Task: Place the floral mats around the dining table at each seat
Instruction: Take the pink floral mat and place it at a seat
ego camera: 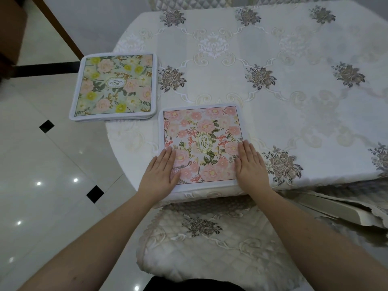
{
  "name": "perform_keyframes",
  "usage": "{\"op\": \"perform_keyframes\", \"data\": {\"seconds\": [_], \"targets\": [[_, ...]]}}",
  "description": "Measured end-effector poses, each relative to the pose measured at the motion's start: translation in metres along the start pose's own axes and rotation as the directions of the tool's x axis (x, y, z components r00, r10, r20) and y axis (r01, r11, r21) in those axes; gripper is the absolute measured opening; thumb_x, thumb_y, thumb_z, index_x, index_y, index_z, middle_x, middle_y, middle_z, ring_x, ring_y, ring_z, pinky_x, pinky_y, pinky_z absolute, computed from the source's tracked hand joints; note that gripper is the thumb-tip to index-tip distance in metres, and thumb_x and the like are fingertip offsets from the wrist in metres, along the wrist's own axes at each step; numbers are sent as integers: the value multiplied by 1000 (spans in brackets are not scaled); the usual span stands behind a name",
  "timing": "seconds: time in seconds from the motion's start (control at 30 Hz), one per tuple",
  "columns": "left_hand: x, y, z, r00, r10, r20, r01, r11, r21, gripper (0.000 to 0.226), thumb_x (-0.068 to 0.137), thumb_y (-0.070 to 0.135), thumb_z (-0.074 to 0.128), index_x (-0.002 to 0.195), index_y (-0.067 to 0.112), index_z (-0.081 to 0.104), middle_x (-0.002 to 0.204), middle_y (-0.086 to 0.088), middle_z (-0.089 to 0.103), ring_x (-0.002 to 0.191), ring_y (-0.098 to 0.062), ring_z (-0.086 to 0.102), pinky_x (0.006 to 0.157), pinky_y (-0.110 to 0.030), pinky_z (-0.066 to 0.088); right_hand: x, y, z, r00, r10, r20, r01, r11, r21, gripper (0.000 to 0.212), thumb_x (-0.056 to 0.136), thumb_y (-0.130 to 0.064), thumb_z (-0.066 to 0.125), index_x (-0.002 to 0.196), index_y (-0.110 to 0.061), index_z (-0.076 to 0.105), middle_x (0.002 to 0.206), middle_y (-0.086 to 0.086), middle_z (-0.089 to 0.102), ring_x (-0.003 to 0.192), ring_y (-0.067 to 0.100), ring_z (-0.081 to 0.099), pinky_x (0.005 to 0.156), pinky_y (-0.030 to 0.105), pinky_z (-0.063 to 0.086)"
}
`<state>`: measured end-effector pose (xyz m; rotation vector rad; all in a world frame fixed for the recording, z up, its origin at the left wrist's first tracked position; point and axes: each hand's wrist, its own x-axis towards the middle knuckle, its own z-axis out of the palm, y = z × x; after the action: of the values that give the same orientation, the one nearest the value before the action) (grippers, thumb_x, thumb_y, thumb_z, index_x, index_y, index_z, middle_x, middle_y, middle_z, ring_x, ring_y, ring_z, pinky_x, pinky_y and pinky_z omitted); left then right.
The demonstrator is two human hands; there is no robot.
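A pink floral mat (204, 133) with a "GARDEN" label lies flat at the near edge of the dining table (294, 106), in front of the closest seat. My left hand (161, 171) rests flat on its lower left corner and my right hand (251, 164) lies flat on its lower right edge, fingers together and extended. A stack of floral mats (115, 87), the top one green and yellow with pink flowers, sits at the table's left edge and overhangs it slightly.
An embroidered white tablecloth covers the table. A quilted chair seat (210, 244) stands directly below the pink mat. Another quilted chair back (189, 2) shows at the far side. Glossy tiled floor (52, 175) lies to the left, with dark wooden furniture (12, 32) beyond.
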<state>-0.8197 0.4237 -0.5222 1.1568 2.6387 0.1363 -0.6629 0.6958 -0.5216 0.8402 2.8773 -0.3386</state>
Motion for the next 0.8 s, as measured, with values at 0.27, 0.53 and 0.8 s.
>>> {"op": "perform_keyframes", "data": {"seconds": [0.27,0.53,0.8], "targets": [[-13,-8,-28,980,21,196,-22,1000,3,81,89,67,-9,157,23,-4,163,9,-13,152,-10,-6,123,-39,8,12,-22,-38,988,56,142,-35,988,-148,57,102,-26,28,155,-10,14,163,10,12,150,23,11,121,42,7],[-7,-3,-61,976,91,196,-115,987,112,57,102,53,24,142,18,46,146,-1,48,130,-21,47,100,-39,43,-19,-73,-75,933,93,347,-28,982,-189,41,100,-23,32,136,-8,45,142,10,45,131,27,41,109,45,32],[-32,14,-90,968,248,31,-248,941,230,37,96,33,55,127,14,63,131,-9,63,121,-28,58,97,-41,47,-56,-107,-110,958,-75,275,80,997,-6,53,103,-40,33,152,-19,29,157,1,31,146,18,23,118,42,18]]}}
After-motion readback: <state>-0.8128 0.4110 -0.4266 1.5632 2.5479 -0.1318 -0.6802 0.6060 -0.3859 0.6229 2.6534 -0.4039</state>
